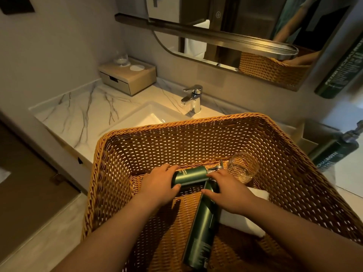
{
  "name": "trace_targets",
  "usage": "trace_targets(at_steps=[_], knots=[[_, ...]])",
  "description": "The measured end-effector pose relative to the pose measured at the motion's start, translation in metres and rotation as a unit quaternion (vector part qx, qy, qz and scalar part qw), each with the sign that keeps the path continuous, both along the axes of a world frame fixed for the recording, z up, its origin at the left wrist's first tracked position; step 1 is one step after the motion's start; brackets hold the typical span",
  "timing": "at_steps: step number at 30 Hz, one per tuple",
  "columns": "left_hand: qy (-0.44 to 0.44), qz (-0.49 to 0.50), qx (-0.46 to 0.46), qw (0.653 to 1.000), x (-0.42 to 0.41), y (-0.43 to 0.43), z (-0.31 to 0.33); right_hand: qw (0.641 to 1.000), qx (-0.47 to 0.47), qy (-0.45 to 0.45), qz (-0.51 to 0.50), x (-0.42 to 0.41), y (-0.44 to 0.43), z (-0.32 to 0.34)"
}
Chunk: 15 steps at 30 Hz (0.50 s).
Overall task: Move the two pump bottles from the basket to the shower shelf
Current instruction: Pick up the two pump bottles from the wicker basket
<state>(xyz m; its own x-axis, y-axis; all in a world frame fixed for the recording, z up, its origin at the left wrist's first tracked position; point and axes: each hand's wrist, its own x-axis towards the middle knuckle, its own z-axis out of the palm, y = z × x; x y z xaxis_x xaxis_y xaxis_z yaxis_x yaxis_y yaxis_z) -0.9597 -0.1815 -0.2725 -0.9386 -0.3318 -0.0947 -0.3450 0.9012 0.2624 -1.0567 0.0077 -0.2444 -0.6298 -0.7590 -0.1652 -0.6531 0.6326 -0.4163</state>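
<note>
Marble vanity [82, 107], wicker basket [196, 122]. 2 green pump bottles [189, 174] lie crossed inside. Left hand [159, 185] wraps one; right hand [228, 190] clasps other [204, 228]. Rigid, smooth, likely slippery: grip mid-body. Glass [242, 166] beyond right hand.

Basket [110, 173]: golden-brown woven wicker. Two bottles [189, 174] [202, 228] inside: dark metallic green with pale lettering. Towel [243, 222]: white. Countertop [78, 107]: white marble with grey-brown veins. Tap [193, 97]: polished chrome. Drawer box [129, 77]: beige.
</note>
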Motion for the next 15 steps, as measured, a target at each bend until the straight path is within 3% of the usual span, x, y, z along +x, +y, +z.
trace_targets(at_steps=[15], knots=[[-0.107,0.026,-0.039,0.993,0.0101,0.0017,0.0007,0.998,-0.008,-0.044,0.043,0.0055,0.0027,-0.0084]])
